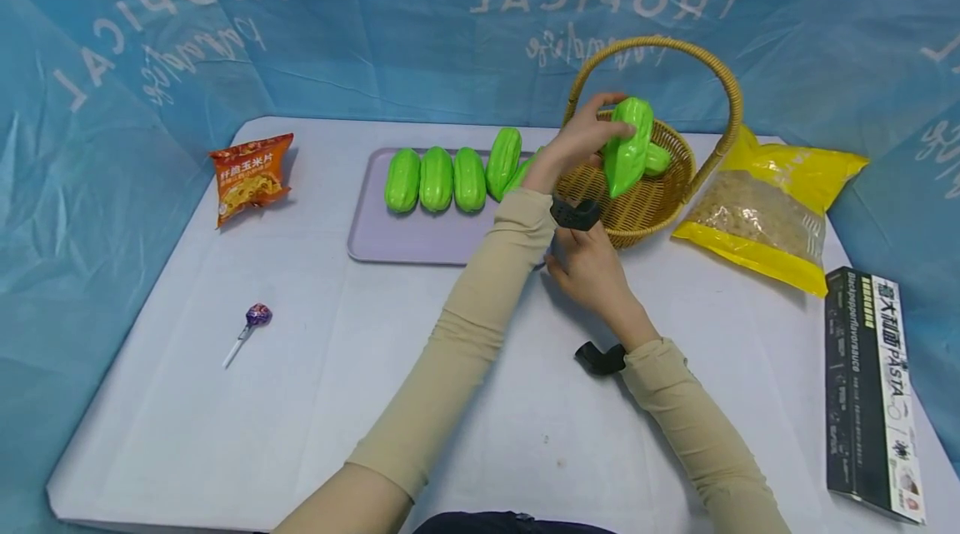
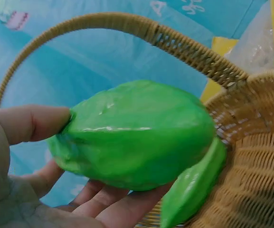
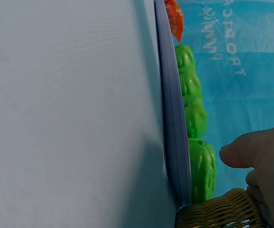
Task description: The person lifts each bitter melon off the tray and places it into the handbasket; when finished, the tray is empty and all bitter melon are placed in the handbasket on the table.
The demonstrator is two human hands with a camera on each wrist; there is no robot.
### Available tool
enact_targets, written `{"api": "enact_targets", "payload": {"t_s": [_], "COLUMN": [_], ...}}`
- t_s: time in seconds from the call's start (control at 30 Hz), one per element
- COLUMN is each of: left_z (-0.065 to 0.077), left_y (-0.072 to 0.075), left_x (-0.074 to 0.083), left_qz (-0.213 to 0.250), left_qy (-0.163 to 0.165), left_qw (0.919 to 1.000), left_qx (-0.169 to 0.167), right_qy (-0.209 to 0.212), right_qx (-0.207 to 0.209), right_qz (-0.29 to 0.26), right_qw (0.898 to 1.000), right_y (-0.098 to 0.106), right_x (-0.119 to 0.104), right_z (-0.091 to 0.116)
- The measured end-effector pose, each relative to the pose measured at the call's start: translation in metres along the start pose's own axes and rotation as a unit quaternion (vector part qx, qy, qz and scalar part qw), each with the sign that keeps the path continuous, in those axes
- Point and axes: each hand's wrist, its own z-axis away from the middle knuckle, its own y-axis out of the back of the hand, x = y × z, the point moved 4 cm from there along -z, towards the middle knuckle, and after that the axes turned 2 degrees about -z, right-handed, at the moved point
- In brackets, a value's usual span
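Over the wicker basket (image 1: 637,222), my left hand (image 1: 581,134) grips a glossy green star fruit (image 1: 630,142), thumb on one side and fingers underneath. The left wrist view shows this star fruit (image 2: 137,133) close up. Part of another green piece (image 2: 196,185) shows beyond it, against the basket. My right hand (image 1: 592,271) is at the basket's front left side. Its thumb stretches out clear of the rim in the right wrist view; the other fingers lie by the rim, partly hidden. Several star fruits (image 1: 435,180) rest on a lilac tray (image 1: 412,242), some hidden behind the left forearm.
An orange snack bag (image 1: 253,177) stands at the far left, and a lollipop (image 1: 251,326) lies nearer. Right of the basket are a yellow clear-windowed bag (image 1: 772,209) and a black pasta box (image 1: 870,392). The basket's tall handle (image 1: 660,42) arches over the left hand's area.
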Motion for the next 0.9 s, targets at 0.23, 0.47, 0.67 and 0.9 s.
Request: {"api": "enact_targets", "payload": {"t_s": [0.23, 0.47, 0.67, 0.9], "left_z": [-0.012, -0.015, -0.021, -0.025], "left_y": [-0.008, -0.014, -0.017, -0.018], "left_x": [-0.008, -0.014, -0.026, -0.042], "left_qz": [0.018, 0.021, 0.024, 0.018], "left_qy": [0.046, 0.075, 0.111, 0.141], "left_qw": [0.9973, 0.9946, 0.9893, 0.9782], "left_qx": [0.055, 0.068, 0.092, 0.152], "right_qy": [0.013, -0.007, -0.028, -0.034], "right_qx": [-0.020, -0.056, -0.050, -0.036], "right_qz": [0.070, 0.074, 0.040, 0.023], "right_qw": [0.997, 0.996, 0.998, 0.999], "right_y": [0.000, -0.001, -0.001, -0.002], "right_x": [-0.001, -0.001, 0.000, 0.001], "right_z": [0.002, 0.003, 0.001, 0.001]}}
